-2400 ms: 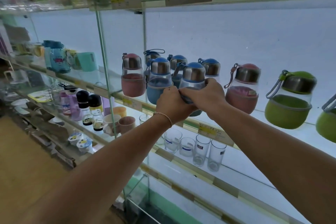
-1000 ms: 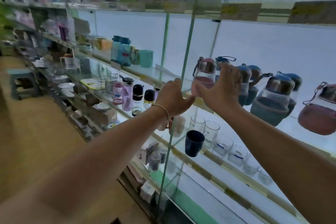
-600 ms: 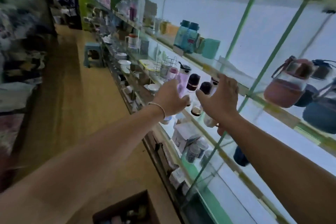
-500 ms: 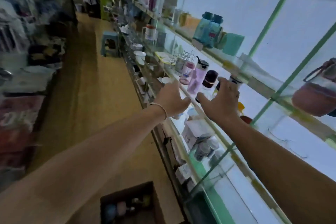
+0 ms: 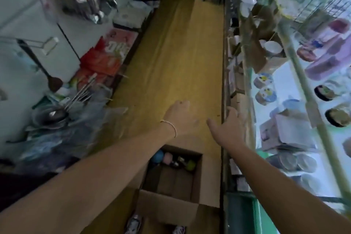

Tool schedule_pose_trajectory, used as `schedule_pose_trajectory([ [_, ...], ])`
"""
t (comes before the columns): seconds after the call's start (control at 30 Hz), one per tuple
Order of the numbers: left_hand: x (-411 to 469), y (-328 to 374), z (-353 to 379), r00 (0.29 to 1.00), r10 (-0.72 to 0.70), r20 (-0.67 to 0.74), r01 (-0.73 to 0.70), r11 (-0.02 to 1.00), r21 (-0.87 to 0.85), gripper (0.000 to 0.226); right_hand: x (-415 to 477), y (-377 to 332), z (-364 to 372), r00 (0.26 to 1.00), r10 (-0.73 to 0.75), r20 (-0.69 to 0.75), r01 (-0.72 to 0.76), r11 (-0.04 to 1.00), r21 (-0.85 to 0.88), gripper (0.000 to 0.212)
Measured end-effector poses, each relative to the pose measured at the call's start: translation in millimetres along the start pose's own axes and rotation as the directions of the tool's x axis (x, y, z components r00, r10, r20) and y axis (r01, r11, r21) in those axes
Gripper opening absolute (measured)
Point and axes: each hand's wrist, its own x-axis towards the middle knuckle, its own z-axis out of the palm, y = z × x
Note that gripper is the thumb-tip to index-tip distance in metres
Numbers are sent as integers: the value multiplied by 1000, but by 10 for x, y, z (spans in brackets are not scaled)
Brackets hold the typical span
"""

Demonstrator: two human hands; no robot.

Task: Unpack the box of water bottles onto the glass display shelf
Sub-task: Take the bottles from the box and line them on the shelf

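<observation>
— Reaching out with both arms, is that right?

— Yes, both are stretched forward over the wooden floor (image 5: pixel 171 53). The left hand (image 5: pixel 180 118) is palm down with loose fingers, and it holds nothing. A thin bracelet (image 5: pixel 169 125) sits on that wrist.

— And the other?

— The right hand (image 5: pixel 230 125) is just beside it, nearer the shelving. Its fingers are spread, its thumb points at the left hand, and it's empty too. The hands don't touch.

— Where's the box?

— The cardboard box (image 5: pixel 208 180) is on the floor under the forearms, flaps open, at the foot of the shelving. A few water bottles (image 5: pixel 168 157) stand at its far end, with blue, pink and green tops.

— The shelf?

— The glass display shelf (image 5: pixel 300 74) runs along the right. It's too blurred to tell more.
</observation>
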Motion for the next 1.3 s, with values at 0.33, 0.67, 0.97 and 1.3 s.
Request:
schedule_pose_trajectory([
  [0.33, 45, -1361, 1223, 922, -340, 185, 338, 940, 43, 27, 135, 830, 1765, 920, 164, 357, -151, 987, -62, 81],
  [0.67, 265, -2980, 3019, 809, -454, 374, 440, 889, 126, 57, 224, 1902, 3809, 808, 278, 520, -262, 959, -106, 79],
  [0.97, 1031, -3874, 4363, 891, -236, 388, 130, 951, 280, 48, 750, 2718, 5424, 746, 416, 520, -490, 872, 6, 68],
  [1.3, 2019, -4418, 5426, 930, 112, 350, -326, 692, 644, 58, 1362, 3437, 6366, 432, 511, 743, -897, 161, 411, 22],
])
